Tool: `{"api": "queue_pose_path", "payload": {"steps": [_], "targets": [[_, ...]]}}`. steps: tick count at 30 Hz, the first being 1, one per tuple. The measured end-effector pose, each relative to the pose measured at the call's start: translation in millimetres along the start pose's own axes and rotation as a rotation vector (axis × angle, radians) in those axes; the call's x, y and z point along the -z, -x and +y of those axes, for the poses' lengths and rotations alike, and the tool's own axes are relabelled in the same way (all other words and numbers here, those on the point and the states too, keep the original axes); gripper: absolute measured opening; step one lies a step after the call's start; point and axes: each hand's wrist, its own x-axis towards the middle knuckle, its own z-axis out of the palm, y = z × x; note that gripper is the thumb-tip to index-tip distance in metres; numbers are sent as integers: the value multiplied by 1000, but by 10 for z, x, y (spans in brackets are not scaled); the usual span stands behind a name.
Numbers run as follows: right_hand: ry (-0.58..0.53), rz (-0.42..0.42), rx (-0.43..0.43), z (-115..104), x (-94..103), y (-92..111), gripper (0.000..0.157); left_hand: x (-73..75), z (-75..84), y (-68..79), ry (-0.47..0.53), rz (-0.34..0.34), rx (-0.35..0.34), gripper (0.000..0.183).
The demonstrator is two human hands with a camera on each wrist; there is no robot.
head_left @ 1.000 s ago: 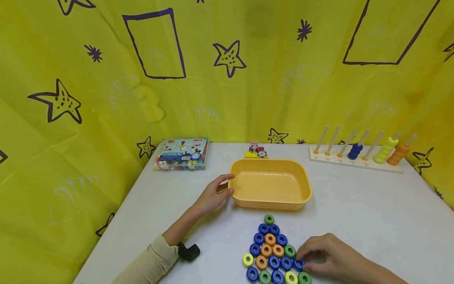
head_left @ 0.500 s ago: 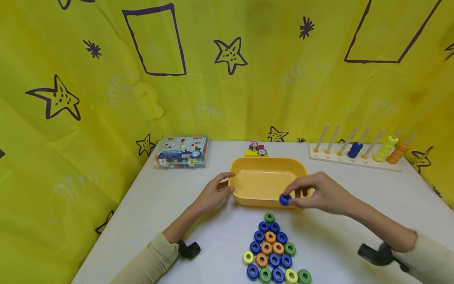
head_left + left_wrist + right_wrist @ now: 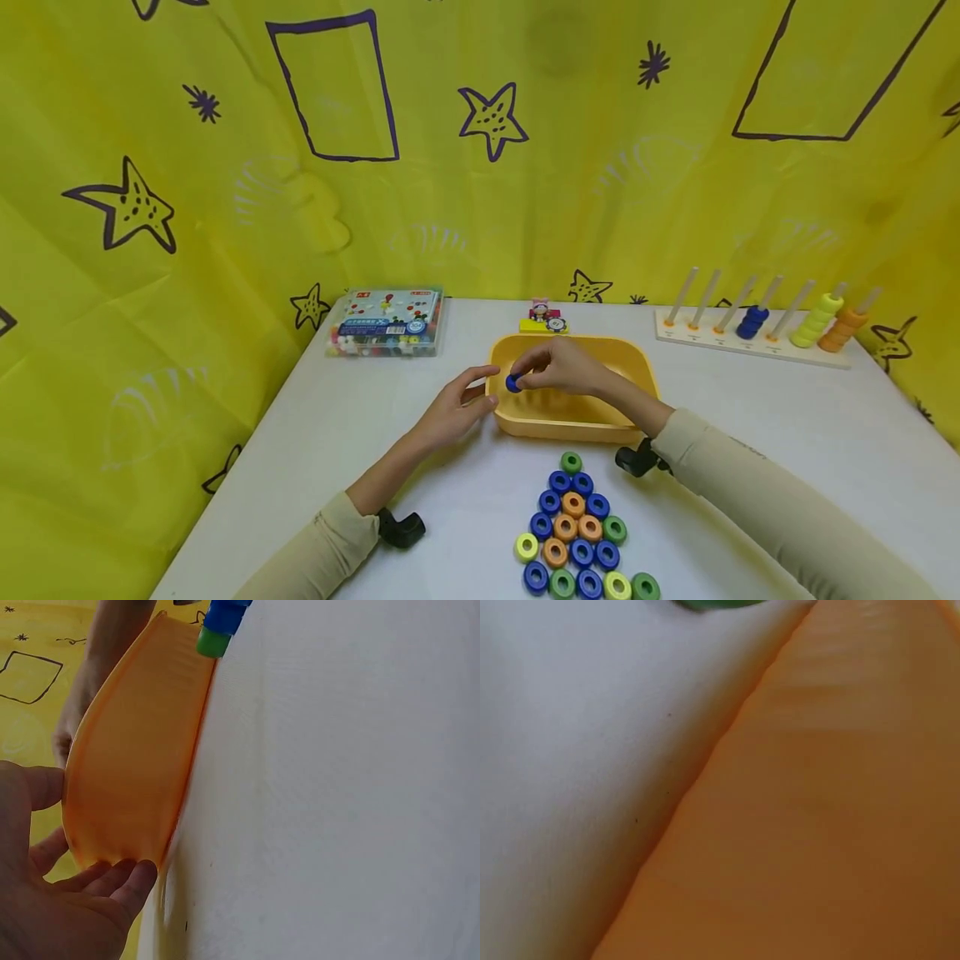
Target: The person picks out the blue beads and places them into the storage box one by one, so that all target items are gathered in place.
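A yellow plastic basin (image 3: 577, 432) stands on the table, and my left hand (image 3: 453, 408) holds its left end. In the left wrist view, the fingers and thumb of that hand (image 3: 82, 889) spread around the basin's end wall (image 3: 135, 765). My right hand (image 3: 562, 367) reaches over the basin and pinches a blue bead ring (image 3: 513, 383) inside it, near the left end. Nearer me, several bead rings (image 3: 566, 527) in blue, orange, green and yellow lie in a triangle. The right wrist view has the basin's wall (image 3: 802, 825) close up; the right hand is out of that view.
A clear box of small colored parts (image 3: 386, 323) stands at the back left. Behind the basin sits a small toy figure (image 3: 542, 317). A wooden peg board (image 3: 750, 337) with bead stacks is at the back right, before a yellow curtain (image 3: 420, 217).
My right hand took the blue ring from the triangle's right side and carried it forward and left into the basin. My left hand has stayed at the basin's end.
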Motion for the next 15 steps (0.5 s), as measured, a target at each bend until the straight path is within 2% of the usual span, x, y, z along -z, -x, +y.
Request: {"api": "queue_pose_path", "payload": {"steps": [8, 15], "targets": [[-20, -43, -40, 198, -129, -145, 12, -30, -31, 2, -6, 13, -51, 48], [-33, -72, -29, 222, -187, -174, 13, -29, -43, -3, 19, 23, -44, 48]]}}
